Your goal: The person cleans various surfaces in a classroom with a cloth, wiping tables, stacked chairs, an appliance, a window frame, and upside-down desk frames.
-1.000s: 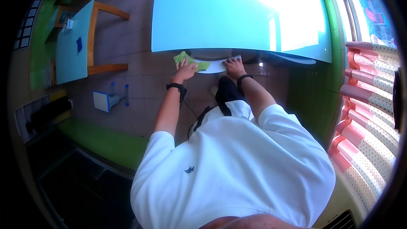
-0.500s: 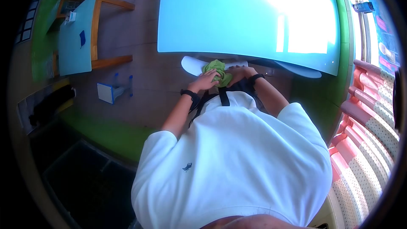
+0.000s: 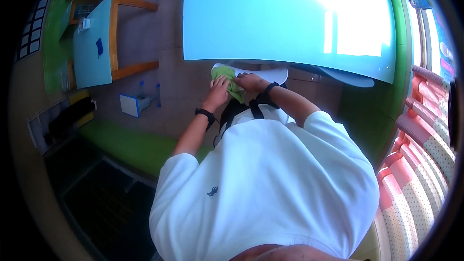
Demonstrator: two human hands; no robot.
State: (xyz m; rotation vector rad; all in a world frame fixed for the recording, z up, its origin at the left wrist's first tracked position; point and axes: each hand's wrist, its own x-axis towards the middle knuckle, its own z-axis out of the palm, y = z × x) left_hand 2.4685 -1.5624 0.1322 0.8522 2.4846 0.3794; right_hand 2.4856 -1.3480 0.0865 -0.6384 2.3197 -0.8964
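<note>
A crumpled green cloth [image 3: 224, 72] lies over the left end of a white curved chair back [image 3: 276, 74] in front of me. My left hand [image 3: 219, 90] presses on the cloth with its fingers bent into it. From the right, my right hand [image 3: 250, 82] reaches across the chair back, its fingertips closed at the cloth's right edge. Part of that grip is hidden by the hand itself. Each wrist wears a dark band.
A large light-blue table [image 3: 251, 24] stands just beyond the chair, with strong window glare on it. Another white chair back [image 3: 345, 76] is tucked under its edge. A blue-edged stool [image 3: 130, 105] and a second table [image 3: 96, 43] stand left. Pink curtains [image 3: 420, 130] hang right.
The cloth has moved left to the end of the chair back and lies flatter. Both hands have shifted left, the right one coming off the chair's right part toward the cloth.
</note>
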